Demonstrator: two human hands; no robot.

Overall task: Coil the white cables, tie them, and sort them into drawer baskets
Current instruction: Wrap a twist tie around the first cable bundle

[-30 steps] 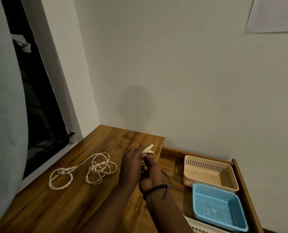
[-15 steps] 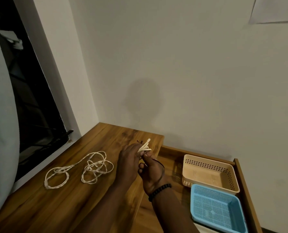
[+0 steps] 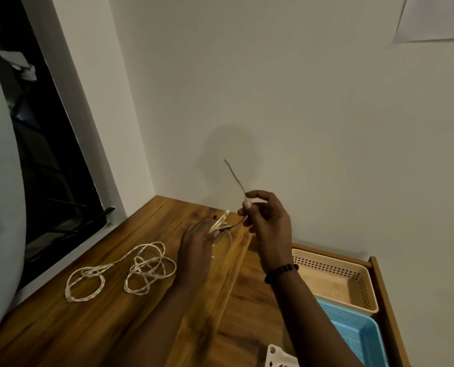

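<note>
Right hand (image 3: 267,221) pinches a thin dark tie wire (image 3: 235,178) between thumb and fingers, raised above the desk edge; the wire's free end sticks up and left against the wall, the lower end runs down to the coiled white cable (image 3: 220,225). Left hand (image 3: 196,243) grips that coil, fingers curled round the bundle, one loop hanging below the fingers. Black bead bracelet (image 3: 281,272) on the right wrist.

Landmark: wooden desk top (image 3: 88,313). Coil and left hand sit over its right edge, near the back corner. A loose white cable (image 3: 130,268) lies uncoiled on the desk, left of the left hand, well apart from it. Right of the desk and lower, an open drawer (image 3: 384,300) holds a beige basket (image 3: 337,282) at the back, a blue basket (image 3: 353,337) in front of it and touching, and a white basket (image 3: 279,357) corner at the bottom frame edge. Dark window (image 3: 48,168) left of the desk.
</note>
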